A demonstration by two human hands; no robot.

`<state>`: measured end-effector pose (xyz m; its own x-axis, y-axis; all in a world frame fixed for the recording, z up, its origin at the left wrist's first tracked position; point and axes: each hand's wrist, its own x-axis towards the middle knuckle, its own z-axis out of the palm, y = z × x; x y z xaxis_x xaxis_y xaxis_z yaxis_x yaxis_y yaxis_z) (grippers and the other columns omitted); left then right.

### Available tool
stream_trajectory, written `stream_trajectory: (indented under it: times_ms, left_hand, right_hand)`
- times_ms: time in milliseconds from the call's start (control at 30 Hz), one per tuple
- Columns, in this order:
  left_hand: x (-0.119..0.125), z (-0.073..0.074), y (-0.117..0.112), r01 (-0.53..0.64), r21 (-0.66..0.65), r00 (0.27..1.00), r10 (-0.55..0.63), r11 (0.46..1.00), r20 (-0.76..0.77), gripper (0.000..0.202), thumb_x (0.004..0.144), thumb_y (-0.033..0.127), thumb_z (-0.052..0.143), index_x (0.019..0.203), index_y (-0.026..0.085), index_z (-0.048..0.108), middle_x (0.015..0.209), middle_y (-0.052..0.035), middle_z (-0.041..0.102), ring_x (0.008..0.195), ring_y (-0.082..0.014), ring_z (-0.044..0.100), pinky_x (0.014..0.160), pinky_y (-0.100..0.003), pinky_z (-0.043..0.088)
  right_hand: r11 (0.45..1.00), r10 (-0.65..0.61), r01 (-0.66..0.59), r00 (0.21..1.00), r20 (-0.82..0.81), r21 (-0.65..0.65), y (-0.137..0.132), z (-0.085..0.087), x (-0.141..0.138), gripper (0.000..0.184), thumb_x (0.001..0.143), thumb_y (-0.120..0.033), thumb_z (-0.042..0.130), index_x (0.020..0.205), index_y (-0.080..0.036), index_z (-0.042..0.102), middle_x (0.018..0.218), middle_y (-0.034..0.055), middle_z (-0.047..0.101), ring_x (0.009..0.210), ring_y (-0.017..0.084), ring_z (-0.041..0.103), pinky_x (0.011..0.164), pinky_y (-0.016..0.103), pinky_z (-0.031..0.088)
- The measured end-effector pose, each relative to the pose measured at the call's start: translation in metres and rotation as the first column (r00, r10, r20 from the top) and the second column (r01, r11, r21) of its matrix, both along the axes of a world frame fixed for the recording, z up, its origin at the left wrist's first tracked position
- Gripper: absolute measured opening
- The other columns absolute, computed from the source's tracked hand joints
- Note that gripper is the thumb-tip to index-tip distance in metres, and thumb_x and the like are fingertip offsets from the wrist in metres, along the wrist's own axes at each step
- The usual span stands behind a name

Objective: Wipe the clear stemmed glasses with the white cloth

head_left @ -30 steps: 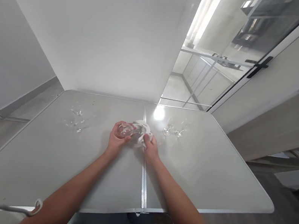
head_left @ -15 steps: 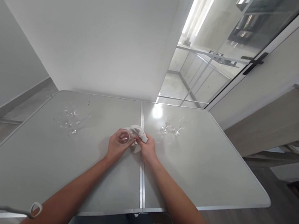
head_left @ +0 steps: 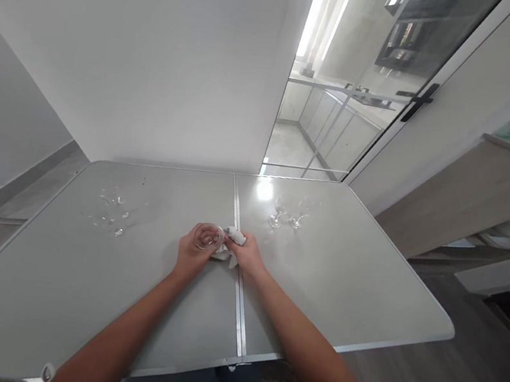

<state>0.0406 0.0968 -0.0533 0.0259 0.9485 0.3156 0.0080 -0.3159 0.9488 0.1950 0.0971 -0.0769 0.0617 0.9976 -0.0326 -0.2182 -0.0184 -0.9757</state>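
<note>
My left hand [head_left: 191, 255] is wrapped round the bowl of a clear wine glass [head_left: 208, 237], whose round rim faces up toward me. The glass lies tilted, its stem end pointing right toward my other hand. In my right hand [head_left: 247, 252] is a bunched white cloth [head_left: 234, 235], pinched round the stem end of the glass. Part of the cloth hangs below my fingers. The foot of the glass is hidden by cloth and fingers. Both hands are close together above the table's middle seam.
Two clear stemmed glasses [head_left: 295, 222] stand upright on the right half of the grey table [head_left: 342, 284]. Several more clear glasses [head_left: 118, 231] lie on the left half. A white wall [head_left: 181, 74] rises behind the table, with a glass door [head_left: 324, 131] at the right.
The cloth has shifted in my right hand, its rolled end now lying flatter and its loose part hanging lower. My left hand still grips the glass. The view has turned slightly right.
</note>
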Motion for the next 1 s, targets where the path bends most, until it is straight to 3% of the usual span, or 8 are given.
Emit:
stream_trajectory:
  times_ms: [333, 433, 533, 633, 700, 767, 867, 1000]
  left_hand:
    - [-0.003, 0.0, 0.003, -0.007, 0.061, 0.997, 0.011, 0.998, -0.07, 0.037, 0.074, 0.038, 0.085, 0.101, 0.022, 0.066, 0.094, -0.0044, 0.076, 0.089, -0.0218, 0.075, 0.082, -0.034, 0.062]
    - [-0.005, 0.003, 0.004, -0.071, 0.021, 0.996, 0.072, 0.997, -0.046, 0.04, 0.073, 0.038, 0.085, 0.105, 0.022, 0.066, 0.092, -0.0045, 0.078, 0.09, -0.0235, 0.076, 0.08, -0.034, 0.061]
    - [-0.006, 0.005, 0.008, -0.095, -0.045, 0.993, 0.098, 0.994, 0.063, 0.043, 0.075, 0.039, 0.084, 0.109, 0.021, 0.064, 0.093, -0.0059, 0.078, 0.092, -0.024, 0.076, 0.083, -0.036, 0.061]
    - [-0.007, 0.002, 0.013, -0.088, -0.136, 0.985, 0.106, 0.987, 0.137, 0.051, 0.073, 0.04, 0.085, 0.114, 0.018, 0.063, 0.099, -0.0098, 0.078, 0.095, -0.0255, 0.076, 0.083, -0.037, 0.061]
    - [-0.008, -0.001, 0.016, -0.076, -0.181, 0.984, 0.103, 0.981, 0.148, 0.055, 0.072, 0.041, 0.086, 0.115, 0.016, 0.064, 0.103, -0.0121, 0.078, 0.098, -0.0271, 0.076, 0.085, -0.038, 0.061]
    - [-0.008, -0.004, 0.018, -0.063, -0.19, 0.986, 0.091, 0.98, 0.143, 0.055, 0.071, 0.04, 0.086, 0.116, 0.016, 0.065, 0.106, -0.0133, 0.077, 0.103, -0.0281, 0.075, 0.09, -0.041, 0.059]
    - [-0.006, -0.007, 0.016, -0.037, -0.16, 0.989, 0.059, 0.986, 0.135, 0.053, 0.071, 0.037, 0.087, 0.115, 0.017, 0.066, 0.108, -0.013, 0.077, 0.107, -0.0285, 0.073, 0.098, -0.044, 0.057]
    - [0.003, -0.006, 0.007, 0.069, -0.129, 0.994, -0.058, 0.989, 0.091, 0.044, 0.066, 0.034, 0.089, 0.104, 0.018, 0.073, 0.103, -0.0091, 0.078, 0.101, -0.0283, 0.074, 0.095, -0.044, 0.058]
  right_hand:
    - [0.998, 0.066, -0.066, 0.998, 0.022, -0.002, -0.001, 0.005, 0.001, 0.037, 0.068, -0.047, 0.085, 0.081, -0.015, 0.07, 0.068, -0.0013, 0.062, 0.061, 0.012, 0.052, 0.059, 0.025, 0.042]
    - [1.0, -0.011, 0.008, 0.992, 0.125, 0.017, -0.005, 0.01, 0.007, 0.037, 0.075, -0.051, 0.078, 0.069, -0.017, 0.065, 0.062, -0.0017, 0.057, 0.057, 0.012, 0.048, 0.054, 0.025, 0.038]
    - [0.979, -0.132, 0.082, 0.952, 0.275, 0.188, -0.009, 0.023, 0.015, 0.038, 0.079, -0.046, 0.075, 0.059, -0.018, 0.059, 0.076, 0.0021, 0.063, 0.065, 0.013, 0.054, 0.061, 0.026, 0.044]
    - [0.957, -0.092, 0.017, 0.964, 0.248, 0.29, -0.011, 0.037, 0.02, 0.018, 0.083, -0.037, 0.072, 0.082, -0.019, 0.068, 0.106, 0.0062, 0.068, 0.081, 0.016, 0.063, 0.075, 0.028, 0.05]
    - [0.957, 0.016, -0.066, 0.984, 0.176, 0.284, -0.012, 0.043, 0.021, 0.028, 0.087, -0.035, 0.066, 0.112, -0.023, 0.066, 0.115, 0.0063, 0.069, 0.076, 0.015, 0.065, 0.073, 0.03, 0.052]
    - [0.947, 0.095, -0.149, 0.977, 0.193, 0.284, -0.012, 0.044, 0.02, 0.036, 0.089, -0.034, 0.063, 0.124, -0.025, 0.062, 0.105, 0.0042, 0.071, 0.068, 0.015, 0.063, 0.07, 0.031, 0.052]
    - [0.928, 0.063, -0.205, 0.91, 0.41, 0.311, -0.013, 0.037, 0.017, 0.031, 0.088, -0.034, 0.064, 0.116, -0.023, 0.07, 0.085, 0.0019, 0.071, 0.072, 0.018, 0.064, 0.075, 0.031, 0.051]
    - [0.897, -0.048, -0.254, 0.756, 0.652, 0.361, -0.014, 0.023, 0.012, 0.025, 0.083, -0.027, 0.07, 0.108, -0.026, 0.076, 0.091, 0.0038, 0.074, 0.081, 0.021, 0.067, 0.077, 0.031, 0.049]
